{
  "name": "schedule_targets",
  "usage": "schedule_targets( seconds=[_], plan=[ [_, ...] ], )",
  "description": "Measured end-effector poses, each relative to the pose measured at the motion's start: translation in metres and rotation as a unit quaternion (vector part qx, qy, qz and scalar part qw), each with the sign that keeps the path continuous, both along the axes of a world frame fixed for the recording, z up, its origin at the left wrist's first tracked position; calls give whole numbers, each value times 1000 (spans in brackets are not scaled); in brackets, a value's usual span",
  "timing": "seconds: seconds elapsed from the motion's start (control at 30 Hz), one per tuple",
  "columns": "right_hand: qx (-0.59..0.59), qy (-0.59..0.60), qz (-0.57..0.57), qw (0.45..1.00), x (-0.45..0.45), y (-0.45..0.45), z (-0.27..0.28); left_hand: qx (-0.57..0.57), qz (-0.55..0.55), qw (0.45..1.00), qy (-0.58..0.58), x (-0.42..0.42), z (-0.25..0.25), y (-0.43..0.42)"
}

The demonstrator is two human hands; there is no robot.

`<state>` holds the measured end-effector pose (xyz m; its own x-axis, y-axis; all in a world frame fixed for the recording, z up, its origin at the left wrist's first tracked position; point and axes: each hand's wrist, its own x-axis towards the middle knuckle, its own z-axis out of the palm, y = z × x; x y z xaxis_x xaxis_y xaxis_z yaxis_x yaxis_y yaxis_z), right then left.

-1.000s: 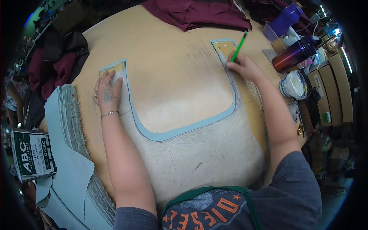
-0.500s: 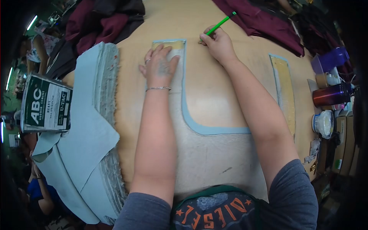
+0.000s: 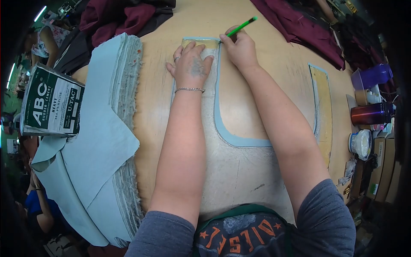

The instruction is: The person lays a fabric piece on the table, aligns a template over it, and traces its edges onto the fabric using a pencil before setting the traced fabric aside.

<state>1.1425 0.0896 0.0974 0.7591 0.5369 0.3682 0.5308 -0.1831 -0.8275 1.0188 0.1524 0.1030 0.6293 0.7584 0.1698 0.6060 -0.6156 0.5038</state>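
A U-shaped grey template (image 3: 233,171) with yellow tape at the tips of its arms lies on a light blue fabric piece (image 3: 227,136), whose edge shows as a border along the inner curve. My left hand (image 3: 191,64) presses flat on the upper end of the template's left arm, fingers spread. Between the fingers of my right hand (image 3: 240,49) is a green pencil (image 3: 242,26), its tip at the upper right corner of that arm. The right arm of the template (image 3: 322,98) also has a yellow strip.
At the left stands a thick stack of light blue fabric (image 3: 107,107) with an ABC rubber cement can (image 3: 51,103) on it. Maroon garments (image 3: 295,32) lie at the back. A tumbler (image 3: 370,113), a purple bin (image 3: 374,77) and a tape roll (image 3: 360,142) line the right edge. People sit at far left.
My right hand has brought the pencil tip left and up to the template's corner. The left hand stays on the template; the whole view has shifted slightly.
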Motion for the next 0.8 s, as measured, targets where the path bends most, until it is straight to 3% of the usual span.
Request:
schedule_targets(
  seconds=[0.07,0.27,0.5,0.6,0.7,0.8],
  plan=[
    [-47,-29,7,998,-17,-13,8,-7,-6,1000,-24,0,1,-1],
    [-12,-201,127,971,-81,-63,14,-6,-1,1000,-13,0,-1,1],
    [-46,-134,259,956,-144,-139,24,-7,-3,1000,-30,0,0,-1],
    [-105,-140,240,955,-142,-177,32,-4,0,1000,-31,1,-2,1],
    [-155,-157,142,965,-125,-219,39,15,-5,1000,-26,0,-6,4],
    [-148,-52,41,987,-101,-274,34,37,-8,999,-15,1,-11,8]
  ],
)
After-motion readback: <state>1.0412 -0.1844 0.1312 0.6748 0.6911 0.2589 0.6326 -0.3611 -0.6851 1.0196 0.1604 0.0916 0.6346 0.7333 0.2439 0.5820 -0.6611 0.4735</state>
